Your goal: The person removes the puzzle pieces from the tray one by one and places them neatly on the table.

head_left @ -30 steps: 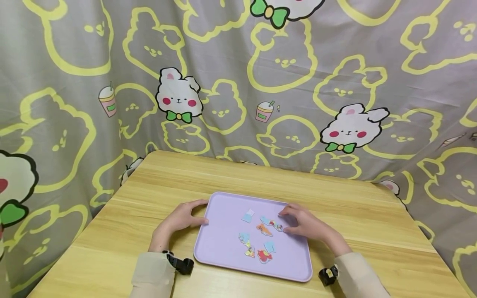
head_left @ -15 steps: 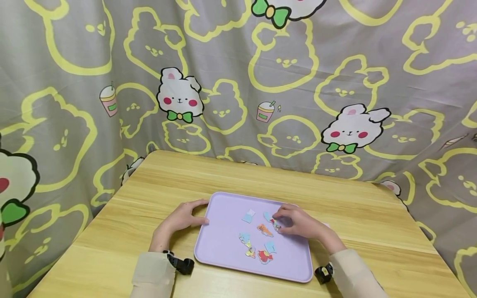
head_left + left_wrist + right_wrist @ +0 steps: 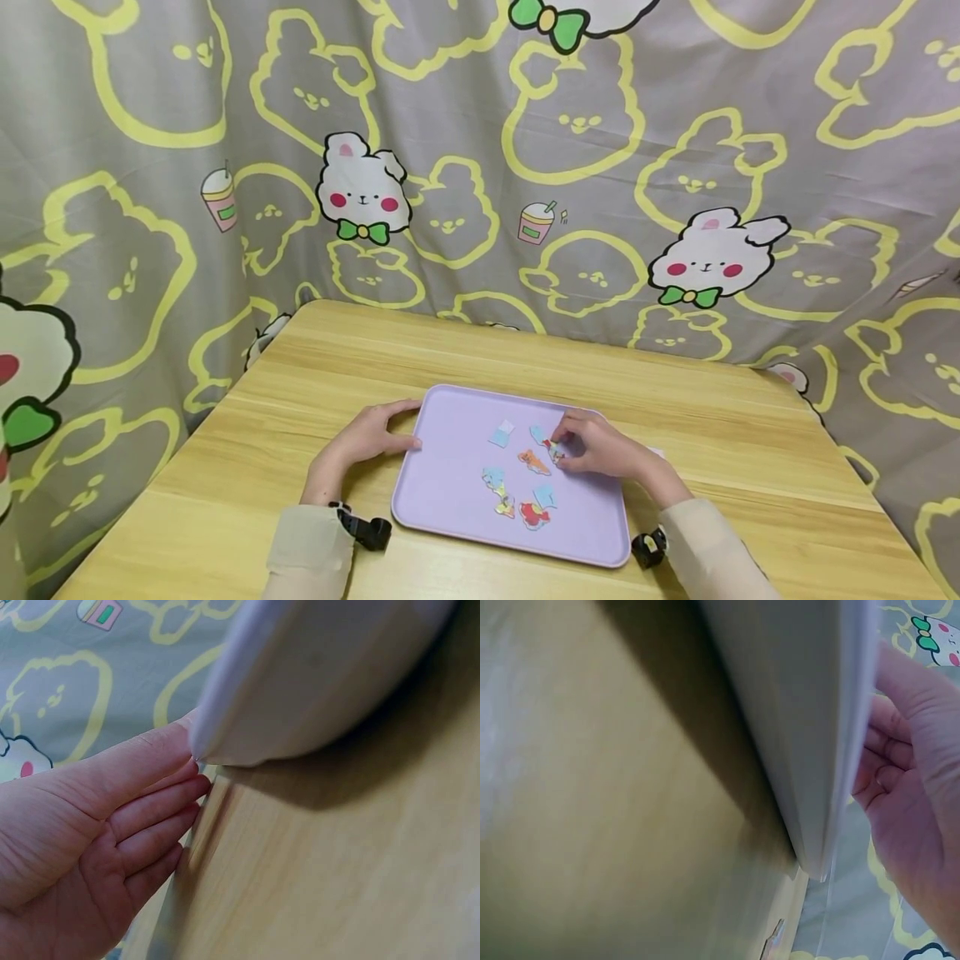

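A lilac tray (image 3: pixel 442 500) lies on the wooden table, bearing several cut-out puzzle pieces. My left hand (image 3: pixel 367 435) is at the tray's left side, its thumb touching the rim and its fingers extended, as the left wrist view (image 3: pixel 142 802) also shows. Over the tray's right part, my right hand (image 3: pixel 600 446) pinches a small colourful puzzle piece (image 3: pixel 556 452) between thumb and index finger. A light blue piece (image 3: pixel 537 435) adjoins it, and an orange piece (image 3: pixel 533 461) lies just left of it. In the right wrist view the tray wall hides the right fingertips.
Closer to the tray's front lie a red piece (image 3: pixel 534 515), a blue piece (image 3: pixel 545 497) and a blue-yellow group (image 3: pixel 495 482). A white-and-blue piece (image 3: pixel 502 433) lies farther back. A patterned curtain (image 3: pixel 450 167) hangs behind the table (image 3: pixel 360 350).
My right hand has moved left from the tray's right part onto the colourful piece, which has shifted slightly left. The left hand stays at the rim.
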`<action>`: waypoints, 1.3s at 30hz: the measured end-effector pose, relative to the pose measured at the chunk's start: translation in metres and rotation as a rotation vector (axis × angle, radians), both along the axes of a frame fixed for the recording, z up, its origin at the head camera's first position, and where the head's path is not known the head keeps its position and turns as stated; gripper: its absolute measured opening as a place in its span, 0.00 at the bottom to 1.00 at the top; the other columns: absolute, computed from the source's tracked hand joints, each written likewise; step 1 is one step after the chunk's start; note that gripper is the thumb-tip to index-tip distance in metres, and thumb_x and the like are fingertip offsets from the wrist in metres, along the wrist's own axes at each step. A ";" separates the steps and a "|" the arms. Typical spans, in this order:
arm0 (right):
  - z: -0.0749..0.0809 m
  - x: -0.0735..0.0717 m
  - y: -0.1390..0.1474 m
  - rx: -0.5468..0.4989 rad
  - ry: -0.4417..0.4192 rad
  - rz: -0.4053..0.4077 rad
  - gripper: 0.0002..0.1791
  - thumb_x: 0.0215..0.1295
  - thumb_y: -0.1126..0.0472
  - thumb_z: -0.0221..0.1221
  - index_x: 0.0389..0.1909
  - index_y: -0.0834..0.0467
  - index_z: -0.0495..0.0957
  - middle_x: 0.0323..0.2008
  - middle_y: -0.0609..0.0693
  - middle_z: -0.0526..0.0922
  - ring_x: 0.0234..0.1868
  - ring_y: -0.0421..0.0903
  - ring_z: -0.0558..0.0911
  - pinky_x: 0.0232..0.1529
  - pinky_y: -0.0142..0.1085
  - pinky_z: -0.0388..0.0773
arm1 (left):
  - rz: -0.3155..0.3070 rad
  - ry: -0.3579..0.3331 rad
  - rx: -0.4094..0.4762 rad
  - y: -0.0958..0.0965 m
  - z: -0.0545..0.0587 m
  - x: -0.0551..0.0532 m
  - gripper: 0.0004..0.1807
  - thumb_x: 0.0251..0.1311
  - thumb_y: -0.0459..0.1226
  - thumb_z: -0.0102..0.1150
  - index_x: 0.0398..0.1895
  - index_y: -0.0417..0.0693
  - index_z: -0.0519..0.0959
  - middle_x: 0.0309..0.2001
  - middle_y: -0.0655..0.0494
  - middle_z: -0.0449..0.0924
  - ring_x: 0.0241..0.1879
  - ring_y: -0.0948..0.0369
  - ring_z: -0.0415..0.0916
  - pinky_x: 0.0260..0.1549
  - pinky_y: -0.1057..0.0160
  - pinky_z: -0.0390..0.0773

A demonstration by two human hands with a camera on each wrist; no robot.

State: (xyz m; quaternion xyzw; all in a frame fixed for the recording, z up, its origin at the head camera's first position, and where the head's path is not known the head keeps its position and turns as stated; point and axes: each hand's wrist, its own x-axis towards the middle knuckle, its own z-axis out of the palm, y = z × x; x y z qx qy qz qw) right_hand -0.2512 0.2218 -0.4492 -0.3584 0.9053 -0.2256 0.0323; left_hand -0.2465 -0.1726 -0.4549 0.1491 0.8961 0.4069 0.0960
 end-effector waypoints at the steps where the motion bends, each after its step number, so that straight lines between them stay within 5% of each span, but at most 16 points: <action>1: 0.000 0.000 0.000 0.004 0.010 0.000 0.12 0.54 0.56 0.70 0.38 0.53 0.82 0.38 0.43 0.80 0.37 0.35 0.74 0.40 0.28 0.77 | 0.000 0.000 -0.001 0.000 0.000 0.000 0.36 0.56 0.45 0.69 0.69 0.49 0.70 0.68 0.42 0.70 0.71 0.42 0.62 0.70 0.40 0.63; 10: -0.002 0.001 0.002 -0.031 0.030 -0.010 0.12 0.52 0.57 0.70 0.36 0.53 0.80 0.35 0.42 0.79 0.35 0.33 0.73 0.38 0.27 0.76 | 0.007 0.001 -0.006 0.000 0.001 0.001 0.36 0.56 0.45 0.69 0.69 0.50 0.71 0.68 0.42 0.70 0.71 0.42 0.62 0.70 0.40 0.64; 26: -0.006 0.011 0.012 -0.274 0.036 -0.096 0.13 0.51 0.61 0.72 0.36 0.50 0.80 0.34 0.46 0.80 0.34 0.39 0.74 0.33 0.29 0.74 | 0.007 -0.002 -0.001 0.001 0.001 0.001 0.36 0.56 0.44 0.69 0.69 0.49 0.70 0.68 0.41 0.70 0.71 0.41 0.62 0.70 0.40 0.63; 39: -0.009 0.011 0.017 -0.297 0.056 -0.123 0.12 0.52 0.60 0.72 0.35 0.52 0.79 0.34 0.45 0.80 0.34 0.39 0.74 0.33 0.29 0.73 | 0.003 -0.001 -0.008 0.002 0.003 0.001 0.36 0.57 0.44 0.69 0.69 0.48 0.70 0.69 0.41 0.69 0.71 0.41 0.61 0.70 0.40 0.62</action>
